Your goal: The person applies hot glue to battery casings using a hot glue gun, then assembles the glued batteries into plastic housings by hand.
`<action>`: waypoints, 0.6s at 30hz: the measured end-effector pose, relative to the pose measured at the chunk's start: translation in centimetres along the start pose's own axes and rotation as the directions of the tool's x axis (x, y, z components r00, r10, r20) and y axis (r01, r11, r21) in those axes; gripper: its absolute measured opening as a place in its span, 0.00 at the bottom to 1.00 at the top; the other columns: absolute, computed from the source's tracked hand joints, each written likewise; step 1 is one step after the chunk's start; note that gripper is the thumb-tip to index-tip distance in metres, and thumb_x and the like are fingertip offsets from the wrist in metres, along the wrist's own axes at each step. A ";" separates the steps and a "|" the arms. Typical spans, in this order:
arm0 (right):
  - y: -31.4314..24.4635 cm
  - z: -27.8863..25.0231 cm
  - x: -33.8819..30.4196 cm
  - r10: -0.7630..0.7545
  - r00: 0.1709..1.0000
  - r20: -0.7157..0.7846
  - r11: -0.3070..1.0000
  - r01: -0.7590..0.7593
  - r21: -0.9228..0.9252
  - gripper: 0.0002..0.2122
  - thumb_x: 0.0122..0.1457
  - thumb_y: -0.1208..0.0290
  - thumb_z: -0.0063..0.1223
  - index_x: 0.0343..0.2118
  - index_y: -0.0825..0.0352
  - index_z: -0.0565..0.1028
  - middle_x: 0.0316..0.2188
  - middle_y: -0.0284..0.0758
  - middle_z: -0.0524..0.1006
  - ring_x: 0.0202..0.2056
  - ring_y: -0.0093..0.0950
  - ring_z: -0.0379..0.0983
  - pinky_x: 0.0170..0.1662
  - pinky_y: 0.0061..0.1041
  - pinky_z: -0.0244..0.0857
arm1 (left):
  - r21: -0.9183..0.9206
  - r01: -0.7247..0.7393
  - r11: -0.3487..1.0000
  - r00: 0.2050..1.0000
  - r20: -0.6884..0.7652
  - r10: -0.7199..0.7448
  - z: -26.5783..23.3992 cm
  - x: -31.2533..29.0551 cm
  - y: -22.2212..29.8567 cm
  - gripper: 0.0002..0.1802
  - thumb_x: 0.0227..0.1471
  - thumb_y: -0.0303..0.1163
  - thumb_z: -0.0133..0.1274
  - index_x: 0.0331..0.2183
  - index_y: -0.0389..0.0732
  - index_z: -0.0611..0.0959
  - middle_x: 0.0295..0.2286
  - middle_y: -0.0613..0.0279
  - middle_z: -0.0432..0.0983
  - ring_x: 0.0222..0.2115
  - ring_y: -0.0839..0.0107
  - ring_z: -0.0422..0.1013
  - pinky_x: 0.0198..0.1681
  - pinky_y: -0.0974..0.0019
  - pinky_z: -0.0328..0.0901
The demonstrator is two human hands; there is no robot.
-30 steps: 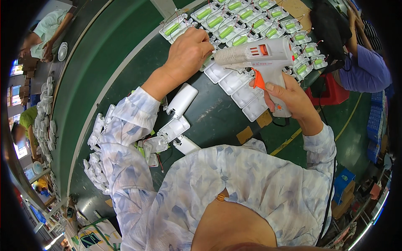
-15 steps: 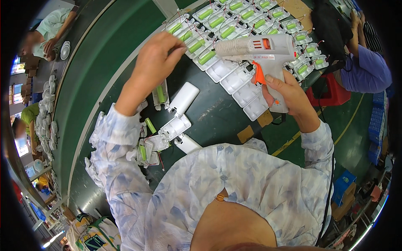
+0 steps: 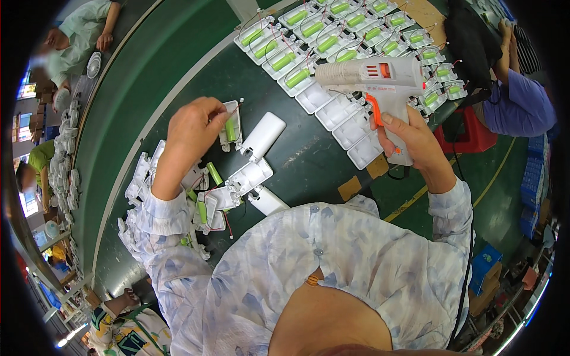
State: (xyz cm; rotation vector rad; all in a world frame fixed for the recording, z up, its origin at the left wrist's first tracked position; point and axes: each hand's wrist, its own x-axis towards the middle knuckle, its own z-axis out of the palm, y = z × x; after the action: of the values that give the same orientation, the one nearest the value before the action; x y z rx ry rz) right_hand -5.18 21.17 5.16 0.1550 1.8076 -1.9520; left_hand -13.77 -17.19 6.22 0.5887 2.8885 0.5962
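My right hand [image 3: 415, 137] is closed around the handle of a white plastic glue gun [image 3: 389, 76], fingers beside its orange plastic trigger [image 3: 374, 109], a hold that seems meant to keep the trigger within reach. The gun lies level across the rows, its nozzle pointing left, away from my body. My left hand [image 3: 191, 129] is half curled beside a white plastic casing with a green cylinder in it [image 3: 236, 135]; I cannot tell whether my fingertips pinch it or only touch it. Ahead, white casings with green cylinders and thin wires [image 3: 282, 61] sit edge to edge on the dark green tabletop [image 3: 306, 169], probably so that each interior faces up within reach. White shells without cylinders [image 3: 351, 129] border them, and a smooth white cover [image 3: 265, 135] lies apart, nearer me.
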 end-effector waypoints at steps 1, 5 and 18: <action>0.0 -0.1 -0.1 -0.009 1.000 -0.008 1.000 0.010 0.008 0.14 0.64 0.62 0.47 0.42 0.70 0.71 0.28 0.34 0.73 0.18 0.17 0.66 0.21 0.17 0.57 | -0.078 0.074 0.994 0.997 0.000 -0.075 -0.3 0.1 -0.3 0.09 0.50 0.33 0.56 0.31 0.38 0.83 0.28 0.53 0.78 0.27 0.55 0.75 0.31 0.59 0.68; -0.7 0.8 0.0 -0.075 0.997 -0.036 0.994 0.078 0.074 0.16 0.64 0.63 0.47 0.45 0.71 0.71 0.27 0.34 0.73 0.20 0.19 0.67 0.23 0.18 0.59 | -0.159 0.134 0.978 0.991 0.019 -0.133 0.2 -0.1 -0.7 0.10 0.51 0.36 0.56 0.29 0.38 0.84 0.25 0.54 0.79 0.25 0.56 0.75 0.29 0.59 0.67; -0.2 -0.1 -1.5 -0.067 0.998 -0.010 0.995 0.068 0.068 0.18 0.63 0.59 0.50 0.45 0.71 0.73 0.19 0.32 0.72 0.19 0.19 0.66 0.24 0.19 0.60 | -0.571 0.181 0.801 0.982 0.063 -0.177 0.2 -0.4 -1.7 0.08 0.52 0.29 0.58 0.26 0.35 0.79 0.21 0.70 0.73 0.23 0.83 0.66 0.26 0.74 0.61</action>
State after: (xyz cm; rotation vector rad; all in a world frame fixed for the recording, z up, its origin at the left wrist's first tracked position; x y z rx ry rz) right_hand -3.97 21.65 5.91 0.1258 1.7733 -2.0640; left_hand -13.97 -18.74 5.36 0.2183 2.5019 1.3522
